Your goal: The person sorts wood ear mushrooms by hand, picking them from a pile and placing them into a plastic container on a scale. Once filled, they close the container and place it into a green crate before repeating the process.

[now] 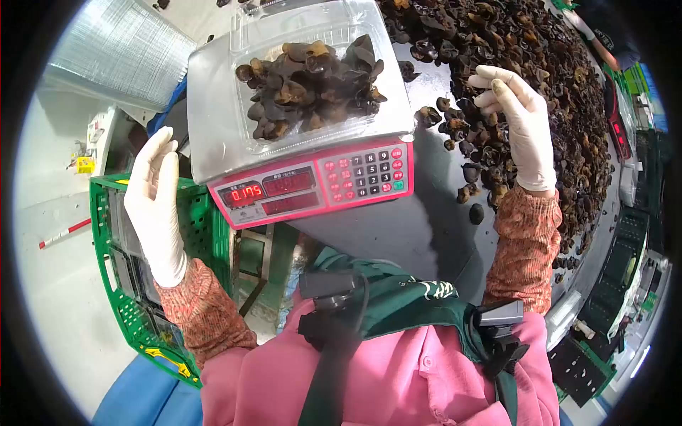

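On the metal pan of a red digital scale (369,174) rests a clear plastic tray (341,21) holding a heap of dark wood ear mushrooms (312,85). The lit display (246,193) reads about 0.175. My left hand (158,206), in a white glove, hovers beside the scale's left side, fingers stretched out and thumb apart, with nothing in it. My right hand (524,124), also gloved, is raised over the edge of the big mushroom pile (561,92), right of the scale. Its fingers are loosely bent and apart, and no mushroom shows in them.
A tall stack of clear plastic trays (117,53) stands at the upper left. Below my left hand is a green crate (124,284) with dark trays inside. Another person's arm (600,50) reaches in at the upper right, near a second red display (618,128).
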Demonstrator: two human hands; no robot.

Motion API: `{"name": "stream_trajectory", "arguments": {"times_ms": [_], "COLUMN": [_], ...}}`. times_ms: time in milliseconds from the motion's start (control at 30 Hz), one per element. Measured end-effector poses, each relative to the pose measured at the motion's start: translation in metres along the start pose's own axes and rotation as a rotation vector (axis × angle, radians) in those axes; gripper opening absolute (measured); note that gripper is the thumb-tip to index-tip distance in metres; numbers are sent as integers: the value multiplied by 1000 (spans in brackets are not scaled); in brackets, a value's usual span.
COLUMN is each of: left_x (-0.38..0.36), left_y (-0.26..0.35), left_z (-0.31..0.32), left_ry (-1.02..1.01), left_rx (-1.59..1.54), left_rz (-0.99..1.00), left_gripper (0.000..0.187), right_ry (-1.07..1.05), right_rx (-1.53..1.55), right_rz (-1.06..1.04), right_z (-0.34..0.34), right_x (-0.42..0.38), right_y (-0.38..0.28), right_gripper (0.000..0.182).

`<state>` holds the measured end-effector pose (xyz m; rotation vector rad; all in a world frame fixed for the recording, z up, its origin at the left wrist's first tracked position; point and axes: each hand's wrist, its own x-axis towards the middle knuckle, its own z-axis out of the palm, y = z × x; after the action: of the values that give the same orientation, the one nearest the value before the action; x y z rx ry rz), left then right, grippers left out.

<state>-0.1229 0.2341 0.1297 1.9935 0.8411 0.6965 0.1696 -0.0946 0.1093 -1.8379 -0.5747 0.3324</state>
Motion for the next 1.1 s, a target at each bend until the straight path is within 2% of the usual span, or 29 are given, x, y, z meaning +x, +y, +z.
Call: {"name": "stream_trajectory", "arguments": {"times_ms": [133, 267, 300, 367, 467, 600, 700, 800, 833, 900, 933, 967, 1100], "left_x": [-8, -14, -15, -16, -17, -9, -1, 5, 5, 7, 7, 8, 9], "left_y": [-4, 1, -5, 0, -4, -18, -23, -20, -17, -22, -21, -18, -11], "left_z": [-2, 13, 13, 20, 21, 9, 5, 4, 6, 1, 2, 3, 4], "left_ry": [-22, -146, -242, -287, -222, -197, -198, -141, -106, -95, -98, -101, -79], "left_rx": [-73, -212, -238, -246, -224, -242, -238, -184, -147, -202, -199, -197, -181], "left_rz": [-44, -232, -235, -299, -301, -251, -222, -218, -222, -246, -232, -218, -214], "left_gripper": [33, 27, 29, 28, 28, 30, 31, 34, 35, 38, 38, 37, 37], "right_ry": [-87, -157, -159, -97, 62, 220, 223, 492, 560, 695, 665, 652, 517], "right_rx": [93, 185, 204, 211, 120, -68, -142, -422, -462, -227, -204, -331, -542], "right_rz": [30, -46, -86, -79, -94, 114, 118, -47, -42, 114, 184, 214, 140], "right_z": [8, 21, 25, 23, 1, -18, -5, -5, -12, -23, -32, -38, -34], "right_x": [13, 39, 44, 54, 51, 9, -51, -106, -123, -149, -159, -168, -190], "right_y": [8, 10, 9, 7, 16, 54, 68, 73, 78, 80, 80, 78, 74], "right_gripper": [35, 38, 39, 35, 28, 24, 20, 18, 17, 17, 21, 20, 18]}}
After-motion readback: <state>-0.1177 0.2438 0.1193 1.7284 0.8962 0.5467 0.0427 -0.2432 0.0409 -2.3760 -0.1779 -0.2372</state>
